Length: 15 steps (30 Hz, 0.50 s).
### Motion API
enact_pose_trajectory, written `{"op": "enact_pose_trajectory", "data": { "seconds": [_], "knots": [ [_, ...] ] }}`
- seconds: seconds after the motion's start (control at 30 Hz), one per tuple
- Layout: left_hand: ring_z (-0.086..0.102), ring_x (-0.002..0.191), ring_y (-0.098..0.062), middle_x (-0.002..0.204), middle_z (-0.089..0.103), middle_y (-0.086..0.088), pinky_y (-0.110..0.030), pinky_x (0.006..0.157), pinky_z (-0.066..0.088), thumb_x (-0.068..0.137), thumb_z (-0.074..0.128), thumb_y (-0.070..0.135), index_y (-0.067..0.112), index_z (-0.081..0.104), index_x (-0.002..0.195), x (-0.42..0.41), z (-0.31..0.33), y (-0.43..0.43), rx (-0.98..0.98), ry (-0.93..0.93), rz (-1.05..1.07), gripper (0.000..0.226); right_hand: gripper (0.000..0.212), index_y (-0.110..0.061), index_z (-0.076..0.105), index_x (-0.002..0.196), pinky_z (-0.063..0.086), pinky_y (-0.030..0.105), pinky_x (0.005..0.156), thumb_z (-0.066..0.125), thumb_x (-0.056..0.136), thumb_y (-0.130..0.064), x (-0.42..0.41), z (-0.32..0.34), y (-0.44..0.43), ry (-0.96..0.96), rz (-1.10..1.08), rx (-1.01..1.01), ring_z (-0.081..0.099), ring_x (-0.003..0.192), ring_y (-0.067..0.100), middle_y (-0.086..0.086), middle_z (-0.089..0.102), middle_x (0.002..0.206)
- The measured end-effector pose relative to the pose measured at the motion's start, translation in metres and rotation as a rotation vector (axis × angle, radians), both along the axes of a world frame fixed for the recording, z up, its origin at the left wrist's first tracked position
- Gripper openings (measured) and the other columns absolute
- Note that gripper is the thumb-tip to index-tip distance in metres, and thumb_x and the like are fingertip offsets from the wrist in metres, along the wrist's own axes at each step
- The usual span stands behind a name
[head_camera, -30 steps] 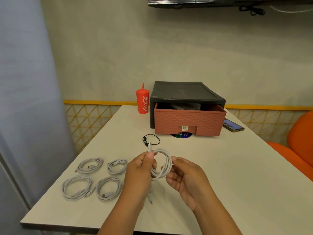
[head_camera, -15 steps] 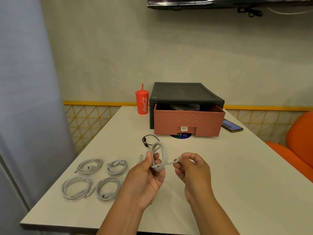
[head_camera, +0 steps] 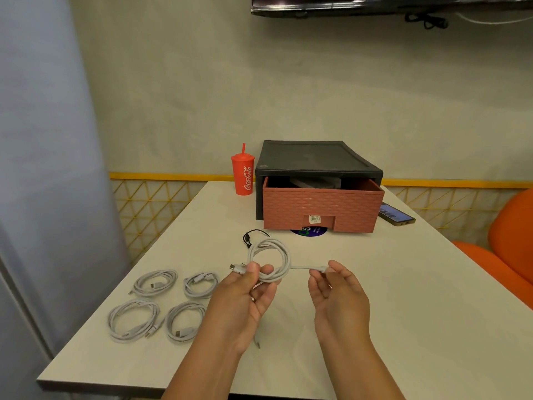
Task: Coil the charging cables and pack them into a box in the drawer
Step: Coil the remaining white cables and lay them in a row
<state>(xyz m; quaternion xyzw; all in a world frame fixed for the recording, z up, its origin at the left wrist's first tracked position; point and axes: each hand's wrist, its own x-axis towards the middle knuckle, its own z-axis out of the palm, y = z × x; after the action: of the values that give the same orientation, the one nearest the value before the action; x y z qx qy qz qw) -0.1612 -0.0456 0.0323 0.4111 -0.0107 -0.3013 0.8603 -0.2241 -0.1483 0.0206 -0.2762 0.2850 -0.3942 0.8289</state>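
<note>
Palms up over the desk [head_camera: 418, 298], our left grip [head_camera: 245, 295] pinches the cable coil [head_camera: 284, 259]; our right grip [head_camera: 337, 293], at three o'clock, pinches its tail.

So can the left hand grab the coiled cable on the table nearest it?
Probably not yet: nothing blocks the way to that coiled cable, but the left hand is gripping the white cable.

Black cord [head_camera: 253, 237] before open drawer [head_camera: 323, 206].

Bare forearms [head_camera: 199, 373]; the left grip's [head_camera: 242, 306] finger wears what looks like a ring [head_camera: 253, 299].
</note>
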Motion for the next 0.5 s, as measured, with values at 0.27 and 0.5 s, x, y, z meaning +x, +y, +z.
{"op": "enact_pose_trajectory", "data": {
  "seconds": [0.27,0.5],
  "knots": [
    [0.067,0.060,-0.012,0.073,0.067,-0.008,-0.017,0.049,0.053,0.094,0.049,0.013,-0.002,0.060,0.087,-0.0088,-0.0093,-0.0054,0.069,-0.039,-0.068,0.020,0.033,-0.010,0.047,0.116,0.051,0.024,0.053,0.054,0.085,0.002,0.0042,0.0053,0.0016,-0.134,0.292,0.127,0.053,0.065,0.014,0.010,0.058,0.078],
    [0.066,0.060,-0.010,0.069,0.069,-0.003,-0.017,0.051,0.053,0.094,0.049,0.014,0.002,0.060,0.086,-0.0090,-0.0066,-0.0012,0.093,-0.120,-0.087,0.018,0.013,0.004,0.059,0.095,0.058,0.031,0.056,0.052,0.088,-0.005,0.0024,0.0029,0.0018,-0.140,0.497,0.261,0.066,0.066,0.028,0.019,0.064,0.078]
  ]
}}
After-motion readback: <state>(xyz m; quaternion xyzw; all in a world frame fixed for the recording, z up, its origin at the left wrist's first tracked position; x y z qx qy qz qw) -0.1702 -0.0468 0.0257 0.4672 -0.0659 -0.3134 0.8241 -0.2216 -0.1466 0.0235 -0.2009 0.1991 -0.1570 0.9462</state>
